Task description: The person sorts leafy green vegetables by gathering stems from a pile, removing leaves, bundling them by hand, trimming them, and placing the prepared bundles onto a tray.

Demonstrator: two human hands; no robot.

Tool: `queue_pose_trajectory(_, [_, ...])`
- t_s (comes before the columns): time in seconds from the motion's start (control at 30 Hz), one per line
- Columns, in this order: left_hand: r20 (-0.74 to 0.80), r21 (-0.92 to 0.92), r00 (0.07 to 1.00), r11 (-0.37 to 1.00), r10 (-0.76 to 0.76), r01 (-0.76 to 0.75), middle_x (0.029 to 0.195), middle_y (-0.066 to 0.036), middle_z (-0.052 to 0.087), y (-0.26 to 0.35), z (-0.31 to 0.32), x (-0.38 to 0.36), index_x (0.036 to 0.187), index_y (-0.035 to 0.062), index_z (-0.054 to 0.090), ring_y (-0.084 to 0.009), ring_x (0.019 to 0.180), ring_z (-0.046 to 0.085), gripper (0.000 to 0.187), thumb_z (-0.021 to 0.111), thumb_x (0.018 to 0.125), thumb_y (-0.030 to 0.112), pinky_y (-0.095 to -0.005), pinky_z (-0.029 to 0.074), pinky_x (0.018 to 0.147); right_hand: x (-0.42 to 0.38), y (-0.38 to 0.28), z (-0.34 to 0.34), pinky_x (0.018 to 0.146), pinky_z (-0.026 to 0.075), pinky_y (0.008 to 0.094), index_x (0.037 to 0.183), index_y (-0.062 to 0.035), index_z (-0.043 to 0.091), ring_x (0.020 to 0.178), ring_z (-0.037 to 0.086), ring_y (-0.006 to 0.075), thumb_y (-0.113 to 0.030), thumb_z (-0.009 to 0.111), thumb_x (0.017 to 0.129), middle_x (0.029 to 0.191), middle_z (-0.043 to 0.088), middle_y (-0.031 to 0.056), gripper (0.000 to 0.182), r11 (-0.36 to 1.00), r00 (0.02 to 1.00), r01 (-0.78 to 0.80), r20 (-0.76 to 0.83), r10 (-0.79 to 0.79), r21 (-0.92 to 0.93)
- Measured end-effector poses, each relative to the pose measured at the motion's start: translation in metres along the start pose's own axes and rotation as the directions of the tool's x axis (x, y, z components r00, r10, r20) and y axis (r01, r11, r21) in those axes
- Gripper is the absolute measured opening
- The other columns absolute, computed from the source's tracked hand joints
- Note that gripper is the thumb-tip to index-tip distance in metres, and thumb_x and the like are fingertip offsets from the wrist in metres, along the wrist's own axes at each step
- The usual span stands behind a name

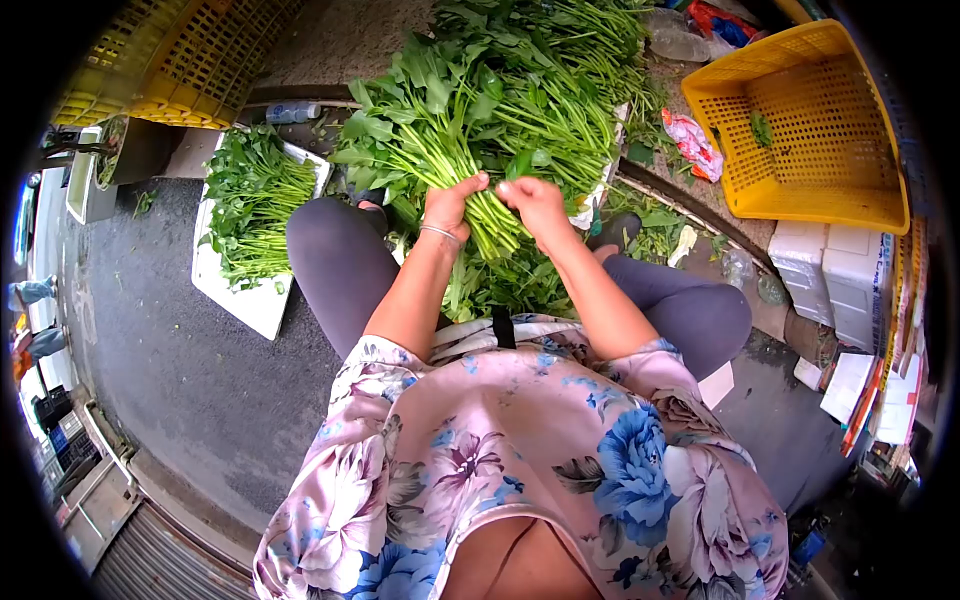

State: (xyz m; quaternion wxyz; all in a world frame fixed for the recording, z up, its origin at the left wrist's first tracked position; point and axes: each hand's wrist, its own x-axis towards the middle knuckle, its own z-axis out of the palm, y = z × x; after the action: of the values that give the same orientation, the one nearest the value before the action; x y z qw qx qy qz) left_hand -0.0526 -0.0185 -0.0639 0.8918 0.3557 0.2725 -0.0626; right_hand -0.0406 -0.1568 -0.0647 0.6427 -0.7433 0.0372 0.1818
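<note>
A bunch of leafy green stems [487, 218] slants across the middle, its leaves toward the upper left. My left hand [452, 207], with a bracelet at the wrist, is closed round these stems. Just right of the bunch is my right hand [537, 205], its fingers curled by a leafy bit; what they pinch is too small to make out. Beyond both hands lies a large heap of the same greens [545, 95]. More loose greens [510, 285] lie below the bunch, between my knees.
To the left, a white foam board [262, 312] bears another pile of greens [250, 205]. Yellow crates stand at the upper left [205, 65] and right [740, 185]. White foam boxes [850, 275] are at the right, and a plastic bottle [292, 113] lies near the board.
</note>
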Motion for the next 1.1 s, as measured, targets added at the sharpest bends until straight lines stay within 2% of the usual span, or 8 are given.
queue_pose_trajectory(0.1, [-0.011, 0.038, 1.0, 0.999, 0.003, -0.003, 0.073, -0.008, 0.06, -0.003, -0.005, 0.005, 0.082, -0.0002, 0.058, -0.019, 0.066, 0.059, 0.011, 0.062, 0.072, -0.001, -0.0318, 0.05, 0.061, -0.038, 0.008, -0.022, 0.044, 0.027, 0.0264, 0.054, -0.0032, 0.047, 0.047, 0.029, 0.0082, -0.02, 0.063, 0.077, 0.048, 0.036, -0.0034, 0.033, 0.888, 0.998, 0.055, 0.012, -0.056, -0.457])
queue_pose_trajectory(0.23, [0.077, -0.031, 0.994, 0.996, -0.077, 0.08, 0.073, -0.009, 0.059, 0.005, 0.0, 0.001, 0.083, -0.0005, 0.056, -0.0199, 0.066, 0.059, 0.012, 0.062, 0.074, 0.001, -0.0325, 0.05, 0.06, -0.042, -0.023, -0.053, 0.07, 0.046, 0.0327, 0.072, -0.0022, 0.059, 0.075, 0.059, 0.0211, -0.032, 0.067, 0.072, 0.083, 0.061, 0.0138, 0.031, 0.476, 0.937, -0.161, 0.018, 0.35, -0.865])
queue_pose_trajectory(0.3, [0.102, -0.032, 0.99, 0.994, -0.101, 0.105, 0.073, -0.008, 0.059, 0.003, -0.003, 0.002, 0.083, 0.0001, 0.056, -0.0192, 0.065, 0.059, 0.012, 0.063, 0.074, 0.003, -0.0329, 0.05, 0.061, -0.006, -0.016, -0.068, 0.072, 0.046, 0.0371, 0.094, -0.0018, 0.06, 0.083, 0.058, 0.0306, -0.033, 0.068, 0.069, 0.099, 0.058, 0.0162, 0.041, 0.666, 0.994, -0.06, -0.107, -0.03, -0.743])
queue_pose_trajectory(0.37, [0.059, -0.046, 0.994, 0.995, -0.088, 0.091, 0.073, -0.007, 0.059, 0.003, -0.003, 0.002, 0.083, 0.0014, 0.056, -0.0178, 0.065, 0.058, 0.013, 0.064, 0.074, 0.005, -0.0324, 0.05, 0.061, 0.029, -0.033, -0.064, 0.077, 0.045, 0.0385, 0.099, -0.0035, 0.059, 0.09, 0.055, 0.0325, -0.035, 0.066, 0.07, 0.102, 0.056, 0.0153, 0.044, 0.407, 0.823, 0.074, -0.174, -0.54, -0.911])
queue_pose_trajectory(0.57, [0.051, -0.073, 0.995, 0.993, -0.085, 0.089, 0.076, -0.005, 0.059, 0.01, 0.002, -0.006, 0.085, 0.0024, 0.057, -0.016, 0.066, 0.057, 0.013, 0.063, 0.074, 0.006, -0.0301, 0.049, 0.061, 0.073, -0.059, -0.05, 0.074, 0.046, 0.0396, 0.098, -0.0077, 0.06, 0.09, 0.055, 0.0301, -0.026, 0.061, 0.073, 0.1, 0.057, 0.0137, 0.032, 0.385, 0.987, -0.039, -0.097, -0.131, -0.922])
queue_pose_trajectory(0.73, [0.104, -0.035, 0.992, 0.997, -0.068, 0.072, 0.085, -0.006, 0.062, 0.003, 0.002, -0.002, 0.095, -0.0013, 0.059, -0.0167, 0.073, 0.058, 0.022, 0.061, 0.074, 0.005, -0.0309, 0.049, 0.067, 0.023, -0.063, -0.025, 0.064, 0.045, 0.0383, 0.087, -0.0057, 0.058, 0.067, 0.059, 0.0311, -0.022, 0.062, 0.071, 0.072, 0.06, 0.0159, 0.023, 0.674, 1.0, -0.017, -0.021, 0.003, -0.739])
queue_pose_trajectory(1.03, [0.064, -0.048, 0.996, 0.996, -0.068, 0.071, 0.078, -0.009, 0.061, -0.003, 0.0, 0.005, 0.086, -0.0007, 0.057, -0.0189, 0.068, 0.06, 0.019, 0.063, 0.068, -0.003, -0.0322, 0.051, 0.063, 0.0, -0.008, -0.007, 0.054, 0.045, 0.0303, 0.091, -0.003, 0.061, 0.055, 0.058, 0.0198, -0.02, 0.058, 0.078, 0.068, 0.062, 0.0122, 0.022, 0.875, 0.967, 0.254, 0.111, -0.229, -0.411])
queue_pose_trajectory(1.1, [0.057, 0.014, 0.992, 0.993, -0.114, 0.113, 0.078, -0.008, 0.061, -0.004, -0.002, 0.005, 0.087, -0.0006, 0.058, -0.0205, 0.068, 0.06, 0.016, 0.062, 0.072, 0.001, -0.0328, 0.051, 0.062, -0.002, -0.033, -0.012, 0.043, 0.043, 0.0252, 0.087, -0.001, 0.061, 0.046, 0.054, 0.0132, -0.031, 0.06, 0.078, 0.061, 0.059, 0.0085, 0.032, 0.966, 0.963, -0.207, 0.141, 0.229, -0.158])
